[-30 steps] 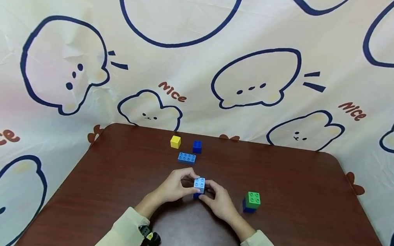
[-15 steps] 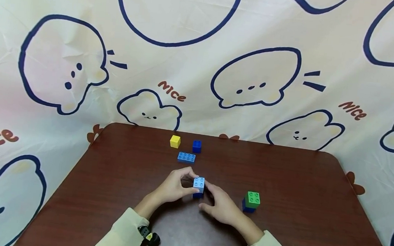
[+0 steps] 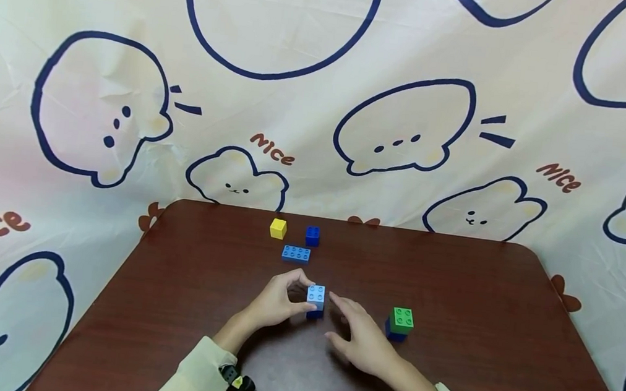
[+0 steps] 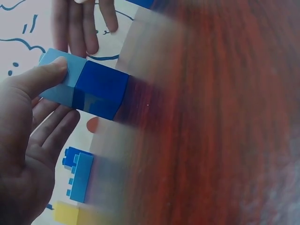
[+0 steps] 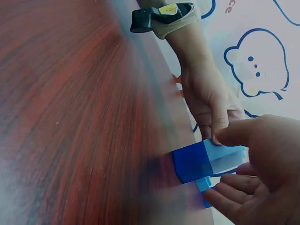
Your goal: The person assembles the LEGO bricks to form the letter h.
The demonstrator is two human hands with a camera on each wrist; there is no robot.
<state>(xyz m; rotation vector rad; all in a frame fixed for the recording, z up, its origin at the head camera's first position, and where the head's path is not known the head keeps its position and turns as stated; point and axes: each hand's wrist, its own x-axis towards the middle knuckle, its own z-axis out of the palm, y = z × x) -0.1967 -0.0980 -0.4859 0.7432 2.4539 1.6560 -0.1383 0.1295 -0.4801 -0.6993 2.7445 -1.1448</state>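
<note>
A light blue building brick [image 3: 316,294] sits on top of a dark blue brick [image 4: 101,89], making a two-brick stack near the middle of the brown table. My left hand [image 3: 274,302] pinches the light blue brick between thumb and fingers from the left. In the left wrist view its thumb lies flat on the brick's side, over the light blue part. To the right of the stack, my right hand [image 3: 365,342] is spread, thumb and fingers apart, with nothing between them. A small gap shows between its fingertips and the stack in the head view.
Right of the right hand stands a green brick [image 3: 403,319] on a dark blue brick [image 3: 396,336]. Behind the hands lie a long blue brick [image 3: 296,254], a small blue brick [image 3: 312,236] and a yellow block [image 3: 278,229]. A patterned cloth [image 3: 309,114] hangs behind the table [image 3: 467,283].
My right hand has let go of the two-brick stack and drawn back to the right, its fingers opening. My left hand keeps its pinch, and the stack stays in place.
</note>
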